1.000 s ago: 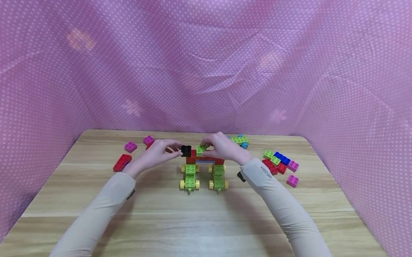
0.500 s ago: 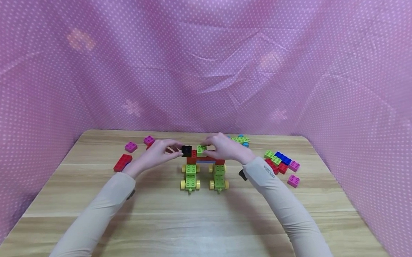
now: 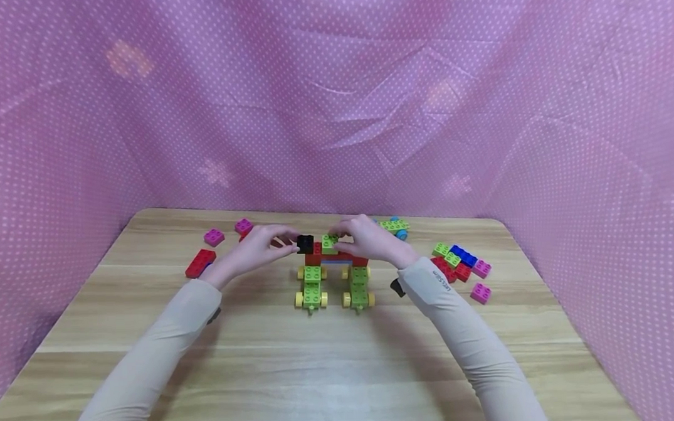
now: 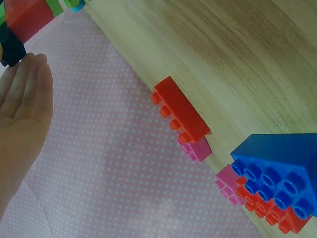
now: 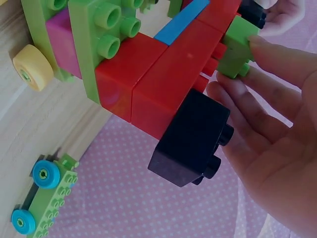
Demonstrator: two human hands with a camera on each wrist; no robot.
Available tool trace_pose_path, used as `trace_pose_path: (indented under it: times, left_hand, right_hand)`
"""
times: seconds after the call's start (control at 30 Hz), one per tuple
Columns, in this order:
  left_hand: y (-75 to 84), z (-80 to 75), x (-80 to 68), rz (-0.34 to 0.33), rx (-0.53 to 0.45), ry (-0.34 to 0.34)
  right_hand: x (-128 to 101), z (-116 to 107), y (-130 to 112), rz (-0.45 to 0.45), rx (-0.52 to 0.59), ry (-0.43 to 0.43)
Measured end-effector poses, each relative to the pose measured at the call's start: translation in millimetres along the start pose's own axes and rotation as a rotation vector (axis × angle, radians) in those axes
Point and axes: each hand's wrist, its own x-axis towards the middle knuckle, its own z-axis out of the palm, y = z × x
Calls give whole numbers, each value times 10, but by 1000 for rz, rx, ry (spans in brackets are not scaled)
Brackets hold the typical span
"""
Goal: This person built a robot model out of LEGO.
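1. Lime-green and yellow-wheeled, the left wheeled base [image 3: 312, 297] and the right wheeled base [image 3: 359, 295] are standing parallel on the table [image 3: 333, 374]. Their long axes are running near to far, with small hitches pointing near.
2. Over their far ends, a red beam [image 5: 173, 74] is bridging the two; its long axis is running left to right. A blue strip [image 5: 182, 21] is showing under its middle.
3. At the beam's left end, the left hand [image 3: 259, 246] is pinching a black brick [image 3: 305, 244] between thumb and fingers. Over the middle, the right hand [image 3: 366, 240] is pinching a lime brick [image 3: 328, 244], its studs facing up, beside bare red studs.
4. Another black brick [image 5: 190, 141] is sitting at the beam's right end, showing clearly in the right wrist view.
5. Fitting bricks along the beam's top seems to be the step in hand. Whether the lime brick is fully seated, I cannot tell. The next move is probably calling for squaring it to the studs and pressing straight down while the left hand is steadying its end.
6. Farther off, a loose red brick [image 3: 200, 263] is lying at left, and a blue-wheeled car base [image 3: 394, 225] is resting far right of the beam.
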Motion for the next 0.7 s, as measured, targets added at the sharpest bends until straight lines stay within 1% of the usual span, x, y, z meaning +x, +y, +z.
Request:
trace_pose_path:
  times: [0.13,0.53,0.7]
  left_hand:
    - [2,-5,2,-5,-7,-4]
    - [13,-10,8,-7,-8,-5]
    - [4,-4,-2,-4,-13,-8]
  right_hand:
    - [3,-2,1,2,7,-1]
    - [7,-31,-4,-30,-1,-17]
    - [0,-17,-3,-9,3,-16]
